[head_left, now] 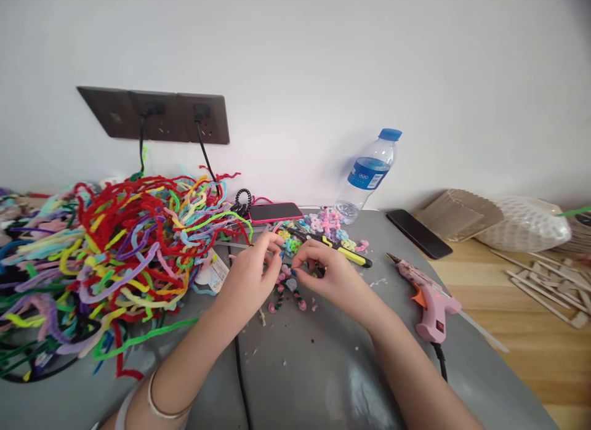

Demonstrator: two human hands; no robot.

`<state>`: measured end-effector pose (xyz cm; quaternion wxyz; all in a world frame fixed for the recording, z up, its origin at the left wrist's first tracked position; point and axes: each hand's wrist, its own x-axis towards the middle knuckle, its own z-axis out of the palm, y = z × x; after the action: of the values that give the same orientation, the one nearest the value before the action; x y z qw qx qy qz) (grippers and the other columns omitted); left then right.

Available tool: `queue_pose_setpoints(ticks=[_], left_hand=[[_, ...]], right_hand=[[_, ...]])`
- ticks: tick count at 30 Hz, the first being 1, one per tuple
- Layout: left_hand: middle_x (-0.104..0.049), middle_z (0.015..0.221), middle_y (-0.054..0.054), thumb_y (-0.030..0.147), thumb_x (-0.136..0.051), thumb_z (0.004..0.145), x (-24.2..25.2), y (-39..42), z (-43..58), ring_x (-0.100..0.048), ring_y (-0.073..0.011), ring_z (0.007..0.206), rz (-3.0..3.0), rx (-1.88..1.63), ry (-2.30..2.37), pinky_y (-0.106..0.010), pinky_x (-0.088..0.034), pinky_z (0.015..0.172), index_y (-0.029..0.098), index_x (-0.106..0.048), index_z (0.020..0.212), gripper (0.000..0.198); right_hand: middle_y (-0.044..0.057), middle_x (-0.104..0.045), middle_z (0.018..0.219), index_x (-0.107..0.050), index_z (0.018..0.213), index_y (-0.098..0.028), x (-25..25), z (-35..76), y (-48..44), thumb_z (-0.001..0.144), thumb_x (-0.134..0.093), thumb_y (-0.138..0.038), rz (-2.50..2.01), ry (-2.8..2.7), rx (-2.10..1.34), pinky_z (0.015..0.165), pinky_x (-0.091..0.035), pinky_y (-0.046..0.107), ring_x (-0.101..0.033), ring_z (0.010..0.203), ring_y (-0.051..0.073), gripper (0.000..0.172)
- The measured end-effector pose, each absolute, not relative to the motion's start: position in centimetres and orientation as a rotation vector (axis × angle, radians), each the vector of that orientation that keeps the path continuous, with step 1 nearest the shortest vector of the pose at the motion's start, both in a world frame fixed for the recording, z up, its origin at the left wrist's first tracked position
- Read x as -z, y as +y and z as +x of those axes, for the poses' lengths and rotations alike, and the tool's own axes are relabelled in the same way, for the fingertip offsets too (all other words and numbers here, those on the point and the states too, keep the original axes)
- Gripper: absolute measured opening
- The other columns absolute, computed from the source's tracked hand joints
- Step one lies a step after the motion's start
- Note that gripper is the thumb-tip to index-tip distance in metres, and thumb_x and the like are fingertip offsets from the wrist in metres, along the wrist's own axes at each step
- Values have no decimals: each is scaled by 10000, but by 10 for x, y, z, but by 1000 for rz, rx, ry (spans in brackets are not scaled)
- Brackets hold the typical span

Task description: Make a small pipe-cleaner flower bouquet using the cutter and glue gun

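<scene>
A small pipe-cleaner ornament (290, 284) with pink and blue curls and two dangling green-and-pink strands is just above the grey table. My left hand (255, 267) pinches its upper left side between thumb and fingers. From the other side, my right hand (327, 268) has curled fingers closed at its upper right edge. The fingers partly cover the ornament's top. Just behind the hands lie a yellow-and-black utility knife (353, 255) and a heap of pastel pipe-cleaner curls (332, 223).
A big tangle of coloured pipe cleaners (133, 239) covers the left side. A pink glue gun (433, 307) rests at right, near a black phone (419, 233). Against the wall leans a plastic bottle (369, 171); a red-edged phone (276, 212) lies behind. A black cable (240, 374) crosses the table.
</scene>
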<state>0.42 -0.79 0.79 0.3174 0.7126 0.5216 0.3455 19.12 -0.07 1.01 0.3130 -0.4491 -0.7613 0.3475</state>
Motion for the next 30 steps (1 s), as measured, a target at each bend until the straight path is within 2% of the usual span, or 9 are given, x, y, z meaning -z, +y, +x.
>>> queue_pose_setpoints(ticks=[5, 9, 17, 30], left_hand=[[-699, 848, -1, 147, -509, 858, -6, 0, -5, -648, -186, 773, 2065, -537, 1411, -283, -419, 686, 224, -613, 910, 139], [-705, 800, -2, 159, -528, 835, -6, 2, -11, -640, -179, 718, 2081, -388, 1376, -266, -404, 634, 215, -652, 864, 139], [-722, 810, -7, 194, -538, 830, -1, 4, -16, -639, -174, 694, 2079, -378, 1353, -261, -401, 613, 217, -689, 862, 155], [-741, 855, 22, 224, -552, 839, -3, 1, -15, -658, -185, 761, 2046, -360, 1358, -268, -416, 648, 239, -675, 849, 124]], right_hand=[[12, -577, 846, -635, 789, -195, -5, 191, -4, 825, -581, -52, -1185, -2264, -912, 704, -434, 273, -571, 807, 161, 157], [12, -545, 832, -614, 785, -196, -2, 189, -7, 848, -560, -40, -1158, -2340, -857, 715, -453, 281, -578, 815, 171, 177], [19, -582, 833, -613, 789, -183, 3, 186, -7, 832, -596, -19, -1114, -2422, -735, 738, -434, 282, -556, 827, 174, 171], [18, -577, 818, -606, 753, -177, 6, 183, -7, 796, -616, 7, -1113, -2463, -684, 710, -415, 263, -551, 805, 170, 190]])
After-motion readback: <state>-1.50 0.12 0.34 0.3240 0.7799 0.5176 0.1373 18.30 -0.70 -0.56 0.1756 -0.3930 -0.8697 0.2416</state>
